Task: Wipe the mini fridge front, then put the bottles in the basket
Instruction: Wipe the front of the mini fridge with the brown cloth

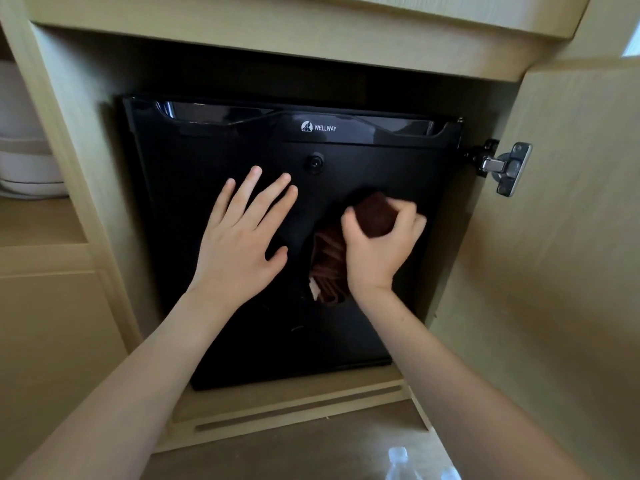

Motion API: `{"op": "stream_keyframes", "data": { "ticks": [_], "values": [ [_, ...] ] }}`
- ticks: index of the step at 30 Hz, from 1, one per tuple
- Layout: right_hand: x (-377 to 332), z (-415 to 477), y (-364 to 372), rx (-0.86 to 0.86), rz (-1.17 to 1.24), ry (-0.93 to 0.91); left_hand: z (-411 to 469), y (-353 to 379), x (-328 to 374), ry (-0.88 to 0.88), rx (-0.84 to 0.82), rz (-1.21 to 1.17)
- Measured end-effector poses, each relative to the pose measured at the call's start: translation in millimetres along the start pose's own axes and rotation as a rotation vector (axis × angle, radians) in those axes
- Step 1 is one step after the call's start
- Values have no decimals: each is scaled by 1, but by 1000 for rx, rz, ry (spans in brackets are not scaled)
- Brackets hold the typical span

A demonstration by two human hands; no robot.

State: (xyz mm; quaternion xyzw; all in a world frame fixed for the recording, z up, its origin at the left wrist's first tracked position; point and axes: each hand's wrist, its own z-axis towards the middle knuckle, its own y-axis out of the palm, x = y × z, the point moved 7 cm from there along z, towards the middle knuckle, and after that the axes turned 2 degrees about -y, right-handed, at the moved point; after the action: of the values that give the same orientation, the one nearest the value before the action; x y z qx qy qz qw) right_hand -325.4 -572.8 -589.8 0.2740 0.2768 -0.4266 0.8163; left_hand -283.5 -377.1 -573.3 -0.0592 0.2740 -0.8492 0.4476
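Cabinet (pixel 242 43) of pale wood fills the view, with its door (pixel 571 271) swung open to the right. Inside the opening stands a black mini fridge (pixel 207 161), door closed, front facing the camera, base on the cabinet floor.

Both bare forearms reach in from the bottom edge.
- The left hand (pixel 239 244) lies flat on the fridge front, left of centre, fingers straight and spread, palm against the panel, holding nothing.
- The right hand (pixel 377 247) is just beside it, on the right half of the front, fingers curled tight round a dark brown cloth (pixel 329 268).
- The cloth is bunched in the fist and pressed to the panel; a loose fold hangs below the thumb, with a small white tag at its lower edge.

White bowls (pixel 27 168) are stacked on a shelf at far left, outside the fridge bay. A metal hinge (pixel 502 166) joins the open door to the cabinet side, near the fridge's top right corner.

Clear bottles (pixel 401 462) show at the bottom edge, low in front of the cabinet, well apart from both hands. They are blurred and cut off, so their number cannot be told.

A round lock (pixel 313 163) sits at upper centre of the fridge front, just above the left fingertips. A white logo (pixel 318 127) reads WELLWAY.
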Motion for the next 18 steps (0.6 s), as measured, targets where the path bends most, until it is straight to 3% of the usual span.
{"op": "stream_keyframes", "data": {
  "ticks": [8,14,18],
  "values": [
    [35,-19,-19,-71,-60,-12,0,-1,-2,12,11,-10],
    [4,18,-10,-9,-35,-55,-1,1,1,-14,18,-2],
    [40,-4,-30,-69,-73,48,-1,4,0,-6,1,-7]
  ]
}}
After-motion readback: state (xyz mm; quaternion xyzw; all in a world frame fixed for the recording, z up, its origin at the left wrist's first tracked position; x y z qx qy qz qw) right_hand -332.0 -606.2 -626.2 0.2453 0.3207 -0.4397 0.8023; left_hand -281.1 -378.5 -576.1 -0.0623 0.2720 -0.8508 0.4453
